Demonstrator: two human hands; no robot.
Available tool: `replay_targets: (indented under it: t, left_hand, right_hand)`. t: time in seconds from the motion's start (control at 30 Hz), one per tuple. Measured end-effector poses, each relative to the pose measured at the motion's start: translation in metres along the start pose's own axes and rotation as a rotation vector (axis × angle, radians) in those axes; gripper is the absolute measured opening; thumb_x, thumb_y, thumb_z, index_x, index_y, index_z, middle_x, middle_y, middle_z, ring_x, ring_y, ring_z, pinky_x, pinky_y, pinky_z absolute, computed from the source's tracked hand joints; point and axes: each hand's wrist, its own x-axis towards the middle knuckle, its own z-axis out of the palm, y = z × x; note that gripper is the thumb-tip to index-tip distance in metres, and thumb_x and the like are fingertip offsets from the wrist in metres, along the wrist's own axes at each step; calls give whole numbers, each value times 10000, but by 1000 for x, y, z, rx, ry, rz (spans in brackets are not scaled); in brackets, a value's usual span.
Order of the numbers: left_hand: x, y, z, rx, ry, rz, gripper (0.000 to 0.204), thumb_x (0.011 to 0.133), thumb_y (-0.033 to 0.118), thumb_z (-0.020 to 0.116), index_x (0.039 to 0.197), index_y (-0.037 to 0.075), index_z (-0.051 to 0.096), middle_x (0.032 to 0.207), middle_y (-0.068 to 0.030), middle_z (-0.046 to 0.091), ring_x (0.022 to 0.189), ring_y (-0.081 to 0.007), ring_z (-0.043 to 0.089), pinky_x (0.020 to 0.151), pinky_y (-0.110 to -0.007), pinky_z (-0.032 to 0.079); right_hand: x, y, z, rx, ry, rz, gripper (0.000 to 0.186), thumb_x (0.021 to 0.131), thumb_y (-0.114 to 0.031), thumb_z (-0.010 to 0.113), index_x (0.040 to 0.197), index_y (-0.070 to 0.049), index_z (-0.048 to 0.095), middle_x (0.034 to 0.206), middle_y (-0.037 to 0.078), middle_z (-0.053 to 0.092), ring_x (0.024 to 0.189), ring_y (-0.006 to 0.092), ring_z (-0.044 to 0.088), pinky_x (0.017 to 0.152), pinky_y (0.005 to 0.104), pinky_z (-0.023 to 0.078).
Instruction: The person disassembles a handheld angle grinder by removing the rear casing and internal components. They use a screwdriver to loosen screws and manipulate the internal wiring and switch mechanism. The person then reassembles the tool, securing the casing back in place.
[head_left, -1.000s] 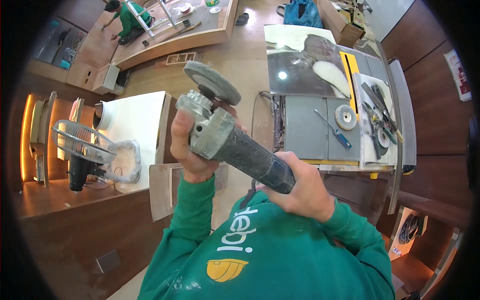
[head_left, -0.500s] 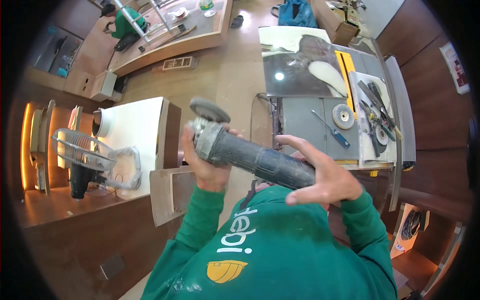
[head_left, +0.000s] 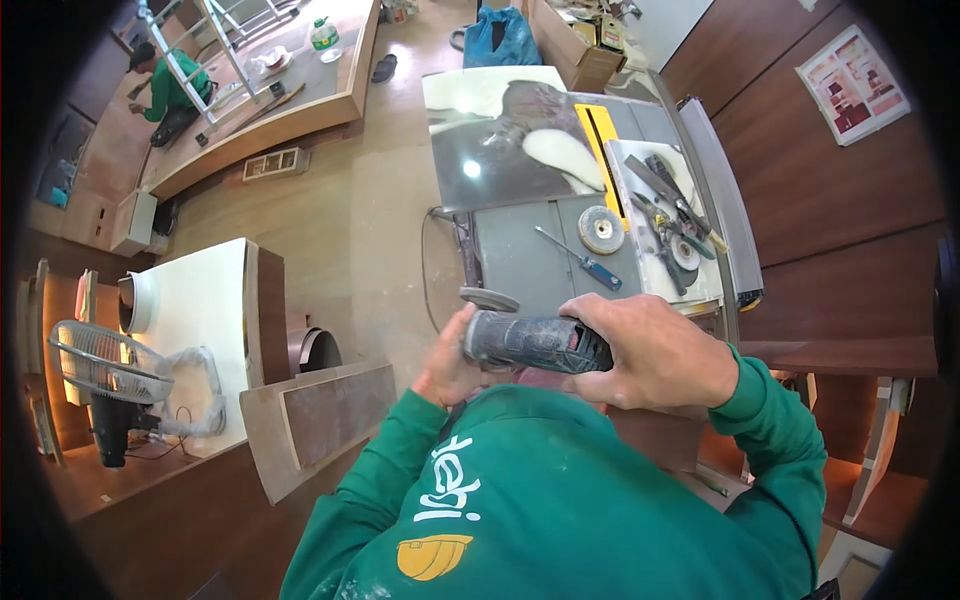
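Observation:
An angle grinder [head_left: 520, 341], dark and dusty, is held between my two hands close to my chest. My left hand [head_left: 447, 362] is wrapped around its head end, with the fingers partly hidden behind the tool. At the rear end, my right hand [head_left: 660, 352] grips the body with thumb and fingers on opposite sides. The round grey disc [head_left: 490, 299] on the grinder faces away from me, seen nearly edge-on. Just beyond, on the grey bench top [head_left: 515, 250], lie a blue-handled screwdriver [head_left: 590, 267] and a loose abrasive wheel [head_left: 601, 230].
A glossy sheet [head_left: 500, 150] and a white board with several hand tools [head_left: 670, 215] lie on the bench. To the left stand a fan [head_left: 110, 370] and a white-topped cabinet [head_left: 205, 310]. A person in green [head_left: 175, 90] sits near a ladder [head_left: 195, 75].
The view has turned right. The grinder is turned more end-on and sits nearer the bench. My right hand, fingers spread before, has closed around its rear end.

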Motion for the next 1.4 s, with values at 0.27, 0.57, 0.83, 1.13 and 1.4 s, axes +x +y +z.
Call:
replay_targets:
  t: [0.27, 0.57, 0.83, 1.13, 1.4]
  left_hand:
    - [-10, 14, 56, 1183, -18, 742, 868, 858, 449, 899, 1522, 20, 539, 1471, -226, 613, 1384, -350, 594, 1178, -482, 469]
    - [29, -4, 115, 927, -84, 715, 719, 789, 305, 980, 1350, 18, 635, 1102, -96, 753, 1013, -189, 726, 893, -371, 573]
    - [-4, 6, 153, 616, -221, 442, 875, 933, 535, 848, 1523, 1, 484, 1351, -119, 635, 1261, -216, 609, 1084, -390, 504]
    - [-14, 16, 141, 999, -356, 438, 860, 913, 366, 889, 1545, -20, 452, 1401, -163, 631, 1302, -233, 620, 1099, -399, 508]
    - [-17, 14, 185, 831, -445, 427, 656, 873, 231, 895, 1411, 10, 590, 1199, -92, 744, 1117, -198, 718, 991, -377, 572]
  right_hand:
    - [-3, 7, -47, -124, -153, 74, 521, 837, -320, 824, 1119, 74, 633, 841, 268, 716, 839, 467, 737, 777, 516, 582]
    - [1, 3, -95, -541, 479, -390, 386, 867, -245, 806, 1087, 31, 651, 836, 206, 672, 782, 411, 690, 771, 477, 576]
    - [20, 62, 7, 928, 501, -21, 717, 887, -423, 869, 1350, 34, 567, 1117, 171, 720, 1005, 240, 733, 894, 396, 601]
    - [27, 65, 7, 1435, 415, -79, 788, 818, -441, 898, 1345, 10, 524, 1000, 178, 723, 905, 283, 762, 807, 413, 647]
    - [15, 51, -57, 1448, 344, -298, 808, 693, -311, 916, 1352, 26, 593, 998, 171, 733, 918, 249, 749, 844, 379, 624]
